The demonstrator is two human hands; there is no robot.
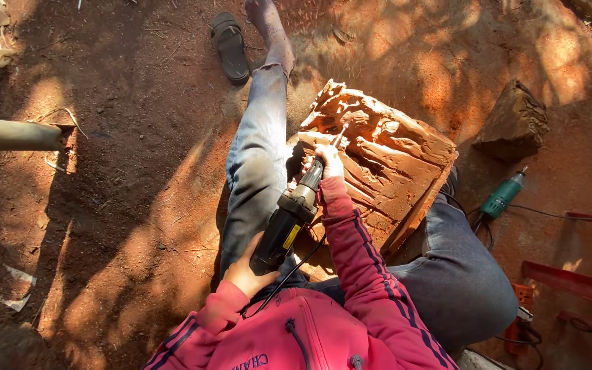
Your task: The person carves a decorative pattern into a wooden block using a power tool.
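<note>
A carved reddish wooden slab [385, 168] leans across my jeans-clad legs. My left hand [247, 274] grips the rear body of a black corded rotary grinder [288, 223]. Nearer the tool's nose, my right hand [329, 161] wraps around the front of it. The grinder's thin bit [340, 136] touches the upper middle of the carving. Both arms are in pink sleeves with dark stripes.
A dark sandal [230, 46] lies on the red dirt beside my bare left foot [268, 24]. A rough wood block [514, 123] and a green power tool [503, 196] with its cord lie to the right. Red metal bars [570, 282] sit lower right, a pipe [11, 134] at left.
</note>
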